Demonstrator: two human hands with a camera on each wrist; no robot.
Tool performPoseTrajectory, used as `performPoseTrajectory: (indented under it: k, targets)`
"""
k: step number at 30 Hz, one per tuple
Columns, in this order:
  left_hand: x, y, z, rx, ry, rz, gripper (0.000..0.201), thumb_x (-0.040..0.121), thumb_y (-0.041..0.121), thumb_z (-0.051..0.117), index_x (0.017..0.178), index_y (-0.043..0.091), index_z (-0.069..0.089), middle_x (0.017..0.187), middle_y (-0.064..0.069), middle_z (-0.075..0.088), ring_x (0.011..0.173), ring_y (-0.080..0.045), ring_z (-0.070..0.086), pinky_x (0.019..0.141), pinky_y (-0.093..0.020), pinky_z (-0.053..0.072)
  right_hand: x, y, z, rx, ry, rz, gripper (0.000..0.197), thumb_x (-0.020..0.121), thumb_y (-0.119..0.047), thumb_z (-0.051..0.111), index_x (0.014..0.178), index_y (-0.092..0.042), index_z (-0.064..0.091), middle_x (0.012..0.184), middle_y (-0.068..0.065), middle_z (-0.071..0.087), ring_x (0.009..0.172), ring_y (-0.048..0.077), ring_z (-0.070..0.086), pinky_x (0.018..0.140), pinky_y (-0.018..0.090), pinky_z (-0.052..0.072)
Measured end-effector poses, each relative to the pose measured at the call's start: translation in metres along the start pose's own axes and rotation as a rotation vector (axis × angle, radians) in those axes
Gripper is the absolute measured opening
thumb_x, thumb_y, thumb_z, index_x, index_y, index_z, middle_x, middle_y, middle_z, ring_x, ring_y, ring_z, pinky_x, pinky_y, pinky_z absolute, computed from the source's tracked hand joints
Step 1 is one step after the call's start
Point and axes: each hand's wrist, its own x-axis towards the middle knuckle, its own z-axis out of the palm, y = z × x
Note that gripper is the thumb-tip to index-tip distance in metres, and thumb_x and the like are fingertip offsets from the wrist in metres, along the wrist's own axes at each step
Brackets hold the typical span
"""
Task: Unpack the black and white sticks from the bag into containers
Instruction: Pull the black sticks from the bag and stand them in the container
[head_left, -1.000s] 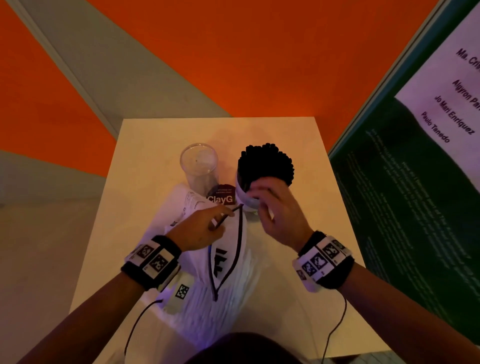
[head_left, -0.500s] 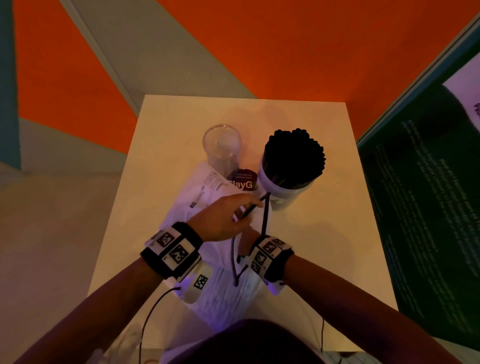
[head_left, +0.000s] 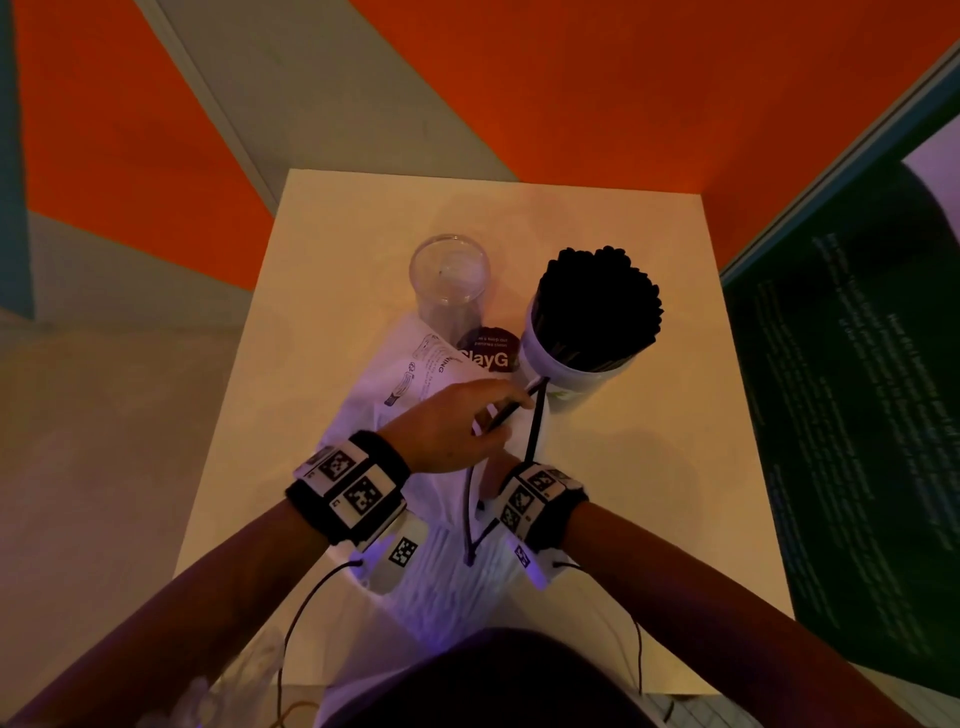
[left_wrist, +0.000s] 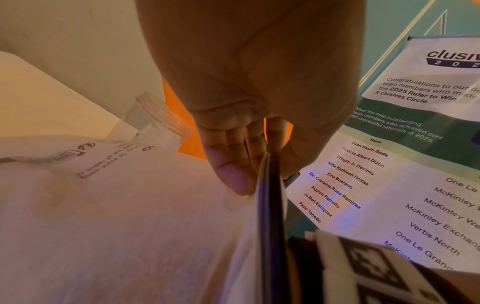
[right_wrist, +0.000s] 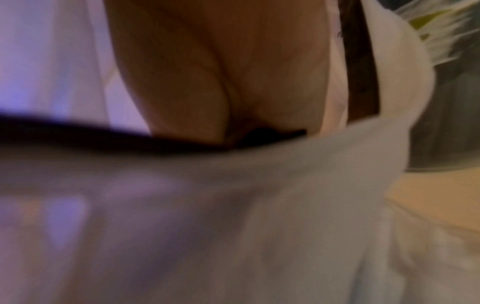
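A white bag (head_left: 415, 395) with a black-trimmed opening (head_left: 535, 431) lies on the cream table (head_left: 649, 467). My left hand (head_left: 511, 408) pinches the black trim (left_wrist: 270, 185) and holds the mouth up. My right hand (head_left: 496, 467) reaches into the mouth, its fingers hidden inside; the right wrist view shows only the palm (right_wrist: 221, 82) against the bag cloth (right_wrist: 259, 195). A white container (head_left: 561, 364) packed with black sticks (head_left: 597, 306) stands behind the bag. A clear container (head_left: 449, 275) stands to its left. Ribbed shapes of sticks (head_left: 447, 577) show through the bag's near end.
A dark round "ClayG" label (head_left: 491, 348) sits between the two containers. A green and white poster (head_left: 857, 364) stands close along the table's right side. Orange and grey floor (head_left: 571, 93) lies beyond the far edge. Thin cables (head_left: 296, 623) hang from both wrists.
My right hand has left the container of black sticks and come back down into the bag's mouth. The left hand keeps its pinch on the black trim.
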Motion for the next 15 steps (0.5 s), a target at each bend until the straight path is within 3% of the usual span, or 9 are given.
performPoseTrajectory:
  k: [1,2,3,5,7,8,10,12,15]
  targets:
    - [0.000,0.000,0.001,0.004,-0.005,-0.001,0.032,0.094,0.014,0.056,0.126,0.015,0.055,0.120,-0.003,0.060,0.093,-0.017,0.059,0.072,-0.009,0.044,-0.005,-0.007,-0.009,-0.046,-0.228,0.142,0.037,0.081,0.023,0.052,0.114,0.007,0.059,0.093,0.004,0.060,0.082,0.012,0.060,0.078,0.028,0.054]
    - [0.000,0.000,0.001,0.008,-0.007,-0.005,0.032,0.094,0.014,0.056,0.126,0.016,0.055,0.120,-0.002,0.060,0.094,-0.018,0.059,0.073,-0.010,0.045,-0.003,-0.019,-0.013,-0.214,-0.298,0.302,0.045,0.070,0.032,0.055,0.107,0.006,0.061,0.097,0.020,0.063,0.087,0.030,0.063,0.078,0.044,0.055]
    - [0.001,0.000,0.002,0.015,-0.009,-0.009,0.033,0.093,0.013,0.057,0.126,0.016,0.055,0.121,-0.001,0.059,0.095,-0.019,0.059,0.074,-0.012,0.046,-0.002,-0.030,-0.023,-0.355,-0.331,0.421,0.050,0.063,0.037,0.056,0.104,0.008,0.062,0.103,0.025,0.062,0.095,0.035,0.062,0.082,0.048,0.053]
    - [0.001,-0.001,0.002,0.046,-0.018,-0.020,0.035,0.092,0.013,0.058,0.128,0.016,0.054,0.126,0.001,0.058,0.100,-0.019,0.059,0.081,-0.020,0.048,-0.010,-0.016,-0.032,-0.350,-0.252,0.412,0.045,0.065,0.037,0.055,0.107,0.022,0.055,0.119,0.019,0.057,0.118,0.021,0.055,0.100,0.033,0.044]
    - [0.001,-0.005,0.002,0.079,-0.033,-0.034,0.037,0.092,0.015,0.058,0.129,0.018,0.053,0.127,0.002,0.056,0.097,-0.014,0.056,0.078,-0.017,0.047,-0.021,-0.002,-0.014,-0.162,0.036,0.148,0.041,0.089,0.015,0.047,0.129,0.022,0.040,0.140,0.020,0.045,0.135,0.022,0.041,0.109,0.029,0.033]
    - [0.002,-0.006,0.001,0.090,-0.047,-0.048,0.037,0.093,0.016,0.057,0.129,0.019,0.052,0.126,0.001,0.057,0.092,-0.012,0.055,0.075,-0.014,0.046,-0.034,0.014,-0.016,0.129,-0.048,-0.080,0.041,0.096,0.002,0.043,0.136,0.012,0.039,0.142,0.022,0.044,0.131,0.028,0.044,0.105,0.032,0.037]
    - [0.005,-0.008,0.002,0.117,-0.088,-0.079,0.036,0.093,0.022,0.058,0.129,0.022,0.051,0.122,-0.001,0.057,0.088,-0.015,0.056,0.076,-0.020,0.048,-0.060,0.040,-0.021,0.368,-0.150,-0.165,0.029,0.099,-0.008,0.042,0.126,-0.003,0.052,0.120,0.022,0.057,0.098,0.029,0.059,0.076,0.030,0.049]
    - [0.007,-0.008,0.005,0.183,-0.117,-0.092,0.038,0.092,0.033,0.058,0.128,0.024,0.051,0.118,-0.001,0.055,0.093,-0.018,0.054,0.083,-0.035,0.050,-0.067,0.058,-0.022,0.337,-0.153,-0.113,0.012,0.098,-0.009,0.043,0.095,-0.006,0.054,0.086,0.010,0.057,0.064,0.018,0.052,0.055,0.021,0.040]
    - [0.010,-0.007,0.014,0.440,-0.069,-0.023,0.054,0.086,0.059,0.053,0.128,0.025,0.053,0.121,-0.003,0.046,0.108,-0.021,0.043,0.095,-0.042,0.041,-0.090,0.083,-0.026,0.073,-0.102,-0.100,0.021,0.095,-0.010,0.043,0.075,-0.008,0.048,0.061,-0.001,0.045,0.049,0.012,0.039,0.047,0.022,0.032]
